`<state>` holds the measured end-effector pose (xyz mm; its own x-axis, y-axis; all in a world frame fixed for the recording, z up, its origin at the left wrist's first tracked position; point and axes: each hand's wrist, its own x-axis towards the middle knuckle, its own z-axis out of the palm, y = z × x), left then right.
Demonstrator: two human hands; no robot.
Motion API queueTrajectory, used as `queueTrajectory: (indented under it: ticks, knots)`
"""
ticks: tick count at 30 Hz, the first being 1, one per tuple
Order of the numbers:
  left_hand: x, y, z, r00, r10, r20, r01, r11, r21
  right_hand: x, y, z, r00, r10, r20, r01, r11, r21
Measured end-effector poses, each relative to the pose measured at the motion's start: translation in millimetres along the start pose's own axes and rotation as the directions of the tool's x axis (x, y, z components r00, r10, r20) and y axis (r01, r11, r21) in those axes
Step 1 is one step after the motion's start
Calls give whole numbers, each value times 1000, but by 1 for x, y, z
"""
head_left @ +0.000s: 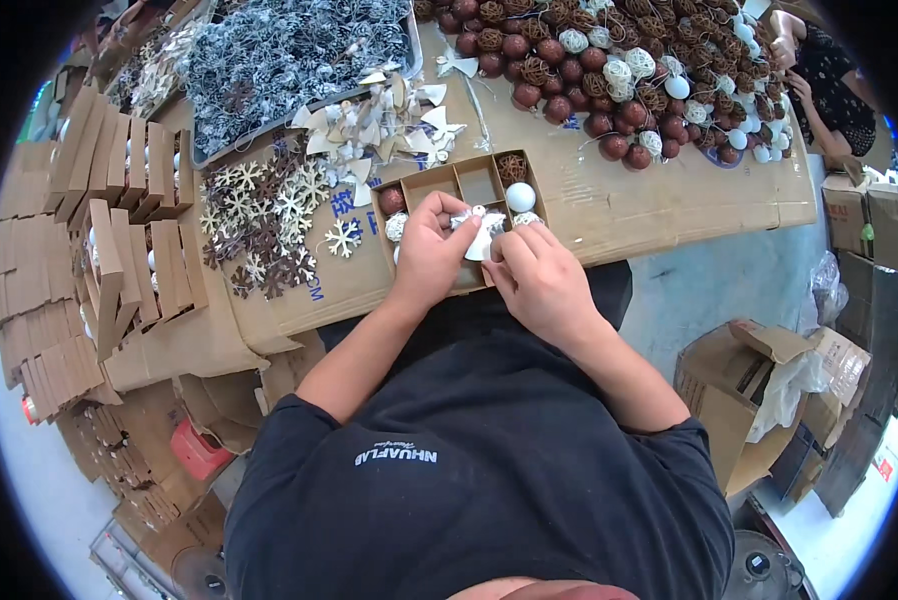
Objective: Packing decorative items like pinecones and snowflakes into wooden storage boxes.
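Note:
Over a divided cardboard box (431, 184) at the table's near edge, I hold a white angel ornament (482, 237) in both hands. My left hand (435, 248) pinches its left side between thumb and fingers. On the other side, the fingertips of my right hand (543, 274) close on its lower right edge. Around them in the box's compartments sit a dark red ball (392, 200), a brown wicker ball (511, 168), a smooth white ball (520, 197) and white woven balls, one by each hand. Two compartments at the back show bare cardboard. My hands hide the box's near part.
Wooden snowflakes (259, 215) and a heap of white angel ornaments (384, 130) lie left and behind. Frosted pinecones (289, 60) fill a tray. Many balls (619, 75) cover the back right. Filled boxes (129, 170) stack at left. Another person's arm (814, 110) reaches in at right.

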<state>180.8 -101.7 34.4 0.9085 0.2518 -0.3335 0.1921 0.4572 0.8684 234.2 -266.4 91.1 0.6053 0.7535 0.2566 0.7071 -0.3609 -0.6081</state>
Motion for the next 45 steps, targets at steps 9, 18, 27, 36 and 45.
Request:
queueTrajectory:
  ticks: [9,18,27,36,45]
  knots:
    - [-3,-5,7,976,218,-23,-212,964,159,10,-4,-14,1000,-7,25,9,997,-72]
    - [1,-16,0,972,200,-121,-170,960,222,4,-1,5,995,80,-65,-89,985,-150]
    - [9,-22,-7,996,38,-79,-36,999,27,-4,0,10,1000,3,-18,-7,970,-244]
    - [-10,10,-5,947,300,118,-312,766,562,32,36,-25,999,36,29,-35,999,-24]
    - [-33,-6,-14,845,321,427,-507,230,830,57,70,-9,894,-111,435,99,994,50]
